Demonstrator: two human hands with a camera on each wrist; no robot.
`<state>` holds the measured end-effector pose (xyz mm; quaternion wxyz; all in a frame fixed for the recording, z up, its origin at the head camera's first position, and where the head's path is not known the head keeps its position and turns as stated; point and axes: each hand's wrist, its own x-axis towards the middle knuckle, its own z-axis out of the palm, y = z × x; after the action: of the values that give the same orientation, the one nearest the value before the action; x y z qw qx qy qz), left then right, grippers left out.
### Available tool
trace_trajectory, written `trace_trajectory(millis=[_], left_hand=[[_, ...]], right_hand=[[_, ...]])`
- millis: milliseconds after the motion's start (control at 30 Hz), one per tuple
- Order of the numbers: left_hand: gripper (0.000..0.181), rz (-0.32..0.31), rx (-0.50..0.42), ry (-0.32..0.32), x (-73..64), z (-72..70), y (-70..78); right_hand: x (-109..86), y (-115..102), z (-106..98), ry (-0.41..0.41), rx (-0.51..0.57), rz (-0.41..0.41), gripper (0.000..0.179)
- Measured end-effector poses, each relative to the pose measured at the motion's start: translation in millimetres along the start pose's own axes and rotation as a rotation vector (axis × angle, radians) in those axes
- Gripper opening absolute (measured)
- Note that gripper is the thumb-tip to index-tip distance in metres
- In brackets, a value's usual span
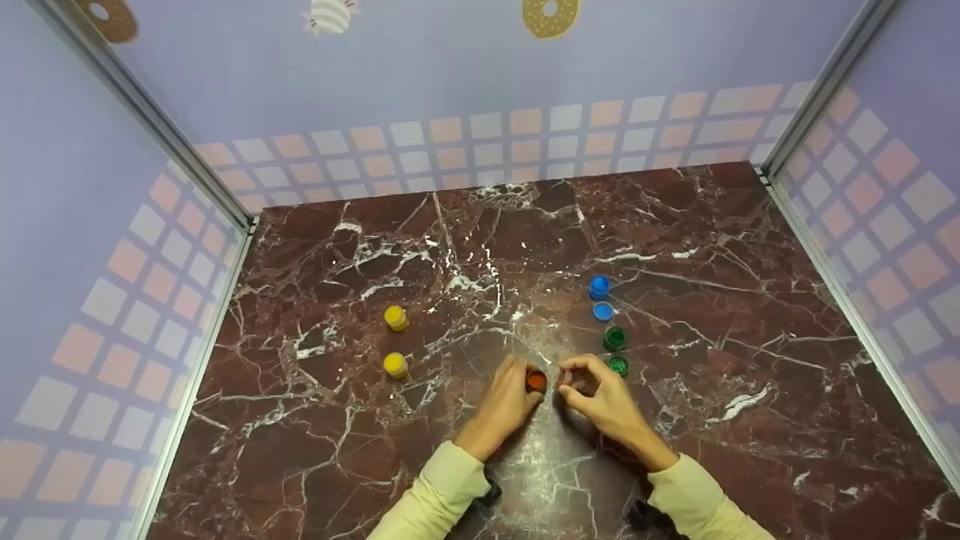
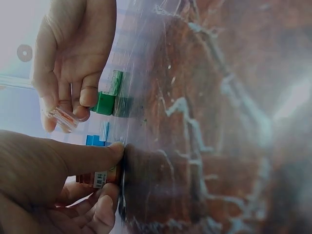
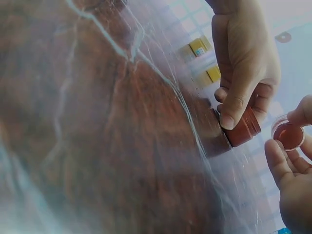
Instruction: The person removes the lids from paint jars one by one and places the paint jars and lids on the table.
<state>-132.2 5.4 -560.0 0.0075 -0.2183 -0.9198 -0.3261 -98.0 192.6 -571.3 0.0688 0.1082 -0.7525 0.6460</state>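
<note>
My left hand (image 1: pixel 504 401) grips a small paint jar (image 1: pixel 536 381) that stands uncapped on the table, orange paint showing at its mouth. In the right wrist view the jar (image 3: pixel 242 128) looks red-brown, with a screw thread round its neck and the thumb across its side. Just to the right, my right hand (image 1: pixel 609 405) pinches a clear round lid (image 3: pixel 288 135) between thumb and fingers, raised off the table and apart from the jar. Reddish paint tints the inside of this lid.
Beyond my right hand stand an uncapped green jar (image 1: pixel 615 338) with its green lid (image 1: pixel 618 366), and a blue jar (image 1: pixel 599 286) with a blue lid (image 1: pixel 603 311). Two yellow jars (image 1: pixel 396 319) stand to the left on the marbled table (image 1: pixel 300 450). Patterned walls enclose the back and sides.
</note>
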Motion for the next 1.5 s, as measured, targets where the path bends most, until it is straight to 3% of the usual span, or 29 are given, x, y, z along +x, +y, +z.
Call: trace_trajectory(millis=[133,433,733,1233,1500], left_hand=[[0.033,0.000,-0.004,0.022,4.8,1.5,0.1],[0.035,-0.031,-0.040,0.027,14.4,2.1,0.4],[0.033,-0.033,-0.050,-0.001,23.4,3.0,0.4],[0.032,-0.059,-0.078,-0.039,41.7,6.0,3.2],[0.029,-0.085,-0.097,-0.069,54.8,7.4,5.0]], right_hand=[[-2.0,0,-4,-0.026,0.040,-0.006,0.032],[-5.5,5,-10,-0.079,0.022,-0.057,0.041],[-7.3,5,-14,-0.124,-0.158,-0.025,0.052],[-8.8,6,-19,-0.098,-0.261,-0.011,0.039],[-7.1,9,-22,-0.079,-0.318,-0.060,0.036]])
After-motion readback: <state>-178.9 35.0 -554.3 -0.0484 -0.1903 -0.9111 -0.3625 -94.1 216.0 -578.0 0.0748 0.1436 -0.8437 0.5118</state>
